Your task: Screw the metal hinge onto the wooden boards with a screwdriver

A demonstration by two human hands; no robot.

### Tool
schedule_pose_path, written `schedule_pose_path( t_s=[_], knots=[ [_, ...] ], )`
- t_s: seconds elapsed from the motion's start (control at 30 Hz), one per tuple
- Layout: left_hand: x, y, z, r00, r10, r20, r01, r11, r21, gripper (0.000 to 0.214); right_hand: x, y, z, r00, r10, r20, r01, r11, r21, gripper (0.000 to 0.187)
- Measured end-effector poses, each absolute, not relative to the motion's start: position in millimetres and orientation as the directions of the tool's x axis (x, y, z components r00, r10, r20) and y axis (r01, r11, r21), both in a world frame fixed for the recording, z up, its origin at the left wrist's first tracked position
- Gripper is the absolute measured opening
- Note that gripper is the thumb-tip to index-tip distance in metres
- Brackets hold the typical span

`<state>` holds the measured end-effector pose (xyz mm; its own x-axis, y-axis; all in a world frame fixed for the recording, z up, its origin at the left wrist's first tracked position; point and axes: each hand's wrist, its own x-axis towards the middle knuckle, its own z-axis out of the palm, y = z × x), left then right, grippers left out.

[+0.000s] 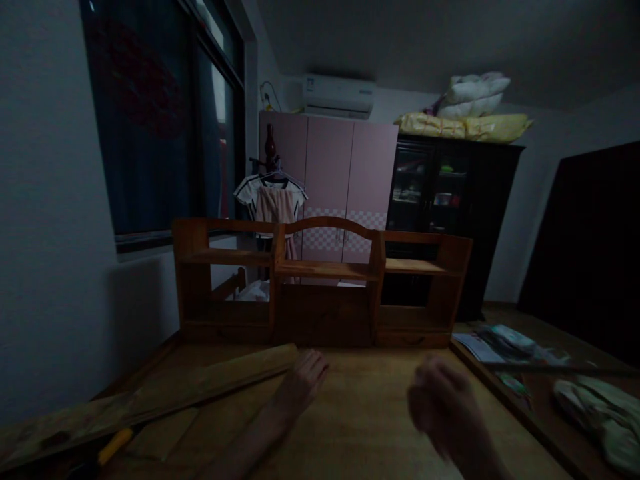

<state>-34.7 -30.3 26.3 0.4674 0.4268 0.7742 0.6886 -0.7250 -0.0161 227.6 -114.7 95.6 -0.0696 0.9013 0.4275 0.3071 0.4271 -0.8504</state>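
My left hand point(306, 379) rests on the wooden desk top point(360, 413), just by the near end of a long wooden plank point(165, 397) that lies slantwise across the left of the desk. Its fingers look curled under, with nothing seen in them. My right hand point(440, 403) hovers over the desk to the right and is smeared by motion, so its fingers do not show clearly. A wooden desk shelf point(325, 280) with three bays stands at the back of the desk, in front of both hands.
The room is very dim. A yellow-handled tool point(114, 445) lies at the desk's left front. Papers point(487, 343) and a cloth bundle point(600, 413) lie on the surface to the right. A pink wardrobe point(345, 180) and a dark cabinet point(450, 193) stand behind.
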Motion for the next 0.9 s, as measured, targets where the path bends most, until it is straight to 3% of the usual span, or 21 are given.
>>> schedule_pose_path(
  t_s=[0.13, 0.23, 0.27, 0.33, 0.47, 0.57, 0.67, 0.9],
  knots=[
    [-30, -16, -3, 0.500, 0.399, 0.768, 0.655, -0.755, -0.035, 0.019, 213, -38, 44, 0.070, 0.930, 0.362, 0.353, 0.316, -0.880, 0.070],
    [-35, -14, -17, 0.524, 0.311, 0.793, 0.554, -0.832, -0.039, 0.022, 212, -5, -2, 0.157, 0.926, 0.343, 0.440, 0.246, -0.864, 0.078],
    [-36, -14, -19, 0.550, 0.287, 0.784, 0.523, -0.850, -0.055, 0.023, 213, -1, -13, 0.147, 0.941, 0.306, 0.473, 0.205, -0.857, 0.078],
    [-37, -14, -20, 0.557, 0.291, 0.778, 0.483, -0.875, -0.019, 0.026, 216, -2, -27, 0.042, 0.936, 0.348, 0.515, 0.278, -0.811, 0.072],
    [-33, -17, -19, 0.571, 0.433, 0.698, 0.486, -0.863, 0.137, 0.024, 215, -12, -26, -0.117, 0.942, 0.316, 0.548, 0.326, -0.770, 0.066],
    [-32, -21, -21, 0.587, 0.438, 0.681, 0.523, -0.847, 0.093, 0.023, 209, -18, -21, -0.200, 0.928, 0.316, 0.584, 0.371, -0.722, 0.064],
    [-32, -24, -21, 0.566, 0.462, 0.683, 0.550, -0.828, 0.103, 0.020, 204, -24, -17, -0.248, 0.910, 0.332, 0.605, 0.413, -0.681, 0.062],
    [-34, -26, -14, 0.496, 0.582, 0.645, 0.557, -0.783, 0.277, 0.016, 201, -34, -13, -0.325, 0.863, 0.387, 0.596, 0.505, -0.624, 0.058]
  ],
)
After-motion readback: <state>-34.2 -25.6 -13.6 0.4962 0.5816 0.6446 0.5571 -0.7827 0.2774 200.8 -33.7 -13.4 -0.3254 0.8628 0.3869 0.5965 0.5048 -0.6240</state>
